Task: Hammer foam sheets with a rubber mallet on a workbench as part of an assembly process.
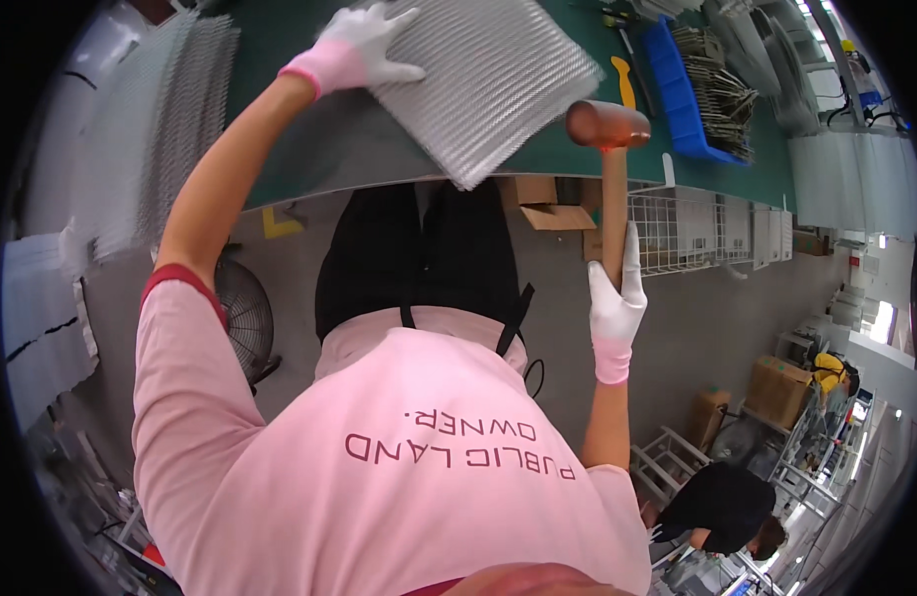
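My left hand (364,48), in a white and pink glove, lies with its fingers spread on the left edge of a silvery ridged sheet (488,79). The sheet sits askew on the green tabletop (399,144), one corner at the table's near edge. In my right hand (617,313), gloved the same way, is a mallet (614,199). Its pale wooden handle stands upright in the picture, and its translucent reddish-brown head is at the sheet's right, apart from it. The fingers are closed round the lower handle.
A tall stack of ridged sheets (165,129) stands at the left. On the right are a yellow tool (625,84) and a blue bin (682,94) of metal parts. A white wire basket (677,233) hangs below the table edge. A fan (242,318) stands left; another person (722,507) bends at lower right.
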`<state>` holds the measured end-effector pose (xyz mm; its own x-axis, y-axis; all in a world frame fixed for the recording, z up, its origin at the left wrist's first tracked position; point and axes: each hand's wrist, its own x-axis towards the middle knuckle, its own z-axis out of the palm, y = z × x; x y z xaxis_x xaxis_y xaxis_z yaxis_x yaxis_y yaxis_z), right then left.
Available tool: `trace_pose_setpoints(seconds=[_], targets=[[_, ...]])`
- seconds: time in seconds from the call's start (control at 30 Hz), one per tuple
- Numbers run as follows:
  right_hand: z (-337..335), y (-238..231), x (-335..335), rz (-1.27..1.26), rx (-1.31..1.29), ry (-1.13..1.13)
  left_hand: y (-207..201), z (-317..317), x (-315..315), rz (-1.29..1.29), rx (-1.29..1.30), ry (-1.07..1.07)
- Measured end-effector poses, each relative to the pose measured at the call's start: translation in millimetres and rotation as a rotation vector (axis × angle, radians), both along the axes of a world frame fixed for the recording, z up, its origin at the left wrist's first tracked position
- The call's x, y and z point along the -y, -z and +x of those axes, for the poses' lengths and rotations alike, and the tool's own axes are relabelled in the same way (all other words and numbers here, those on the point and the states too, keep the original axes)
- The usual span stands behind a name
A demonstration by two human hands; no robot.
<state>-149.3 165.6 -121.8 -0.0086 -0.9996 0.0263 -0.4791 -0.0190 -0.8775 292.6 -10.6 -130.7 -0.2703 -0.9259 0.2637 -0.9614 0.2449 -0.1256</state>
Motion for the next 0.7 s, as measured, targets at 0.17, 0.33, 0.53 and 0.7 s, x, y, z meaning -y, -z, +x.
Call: trace_pose_setpoints(seconds=[0.17, 0.33, 0.53, 0.7], targets=[[-2.5, 4.0, 8.1, 0.076, 0.064, 0.043, -9.9, -80.9, -61.8, 0.549, -0.006, -0.377], [-13.5, 1.7, 31.9, -0.066, -0.063, -0.014, -3.2, -110.3, -24.3, 0.117, 0.063, -0.090], [-5.3, -1.5, 74.3, -0.306, 0.012, 0.003, 22.0, -94.5, 52.1, 0.070, -0.086, 0.283], [-3.8, -6.5, 94.4, 0.275, -0.422, -0.124, 38.2, -85.9, 55.6, 0.026, -0.123, 0.312]])
